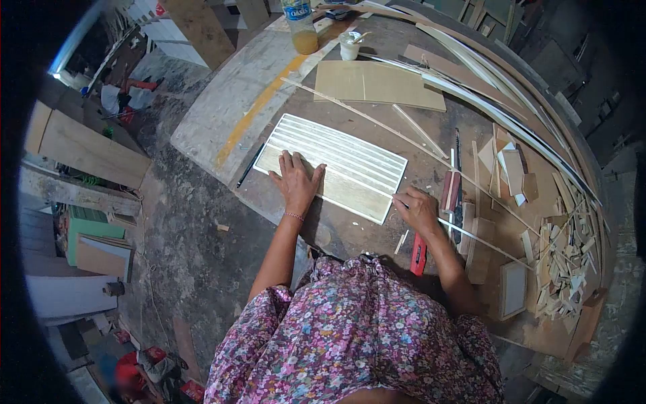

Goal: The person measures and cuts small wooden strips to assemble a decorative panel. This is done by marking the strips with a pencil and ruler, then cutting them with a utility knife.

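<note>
A pale rectangular wooden panel (356, 195) lies on the worktable, its upper part covered by several parallel light strips. My left hand (296, 180) rests on the panel's left half with fingers spread and palm down. At the panel's right edge, my right hand (418, 210) is closed in a pinch on a thin white strip (484, 244). One end of this strip trails away to the lower right; toward the panel it lines up with a white line along the lowest laid strip. A red cutter (418, 254) lies just below my right hand.
A dark pencil-like stick (250, 166) lies left of the panel. Behind it are a thin board (377, 86), a white cup (349, 47) and a bottle (303, 34). Long strips (498, 94) and a heap of offcuts (568, 259) occupy the right side. Part of a person (138, 374) shows lower left.
</note>
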### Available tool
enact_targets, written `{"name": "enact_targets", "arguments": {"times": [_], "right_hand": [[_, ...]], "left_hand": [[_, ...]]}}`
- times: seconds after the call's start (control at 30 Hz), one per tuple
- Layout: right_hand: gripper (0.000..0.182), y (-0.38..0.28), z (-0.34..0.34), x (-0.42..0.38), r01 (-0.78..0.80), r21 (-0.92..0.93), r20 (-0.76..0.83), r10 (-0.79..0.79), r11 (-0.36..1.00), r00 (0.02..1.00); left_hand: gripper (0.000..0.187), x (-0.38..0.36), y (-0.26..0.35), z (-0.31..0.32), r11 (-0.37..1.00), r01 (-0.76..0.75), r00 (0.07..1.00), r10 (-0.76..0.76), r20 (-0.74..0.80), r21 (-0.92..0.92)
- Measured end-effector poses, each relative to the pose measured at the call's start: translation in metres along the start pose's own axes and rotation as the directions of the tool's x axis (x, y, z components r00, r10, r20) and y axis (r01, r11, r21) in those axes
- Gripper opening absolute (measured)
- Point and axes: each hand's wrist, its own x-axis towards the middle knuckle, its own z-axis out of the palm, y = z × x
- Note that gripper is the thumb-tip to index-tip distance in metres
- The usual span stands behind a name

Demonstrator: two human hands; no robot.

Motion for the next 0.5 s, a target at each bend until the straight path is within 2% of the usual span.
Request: {"name": "enact_targets", "arguments": {"times": [0.13,0.23,0.5], "right_hand": [[0.010,0.001,0.006,-0.001,0.042,-0.018,-0.073,-0.043,0.999,0.996],[0.009,0.008,0.015,-0.002,0.089,-0.083,-0.099,-0.097,0.993,0.990],[0.008,0.009,0.021,-0.002,0.123,-0.124,-0.126,-0.138,0.985,0.982]], "left_hand": [[0.069,0.000,0.001,-0.001,1.000,-0.002,1.000,0.002,-0.010,0.006],[0.074,-0.001,0.003,-0.008,1.000,-0.008,0.999,0.007,0.049,0.006],[0.073,-0.002,0.002,-0.004,1.000,-0.016,1.000,0.016,0.015,0.008]]}}
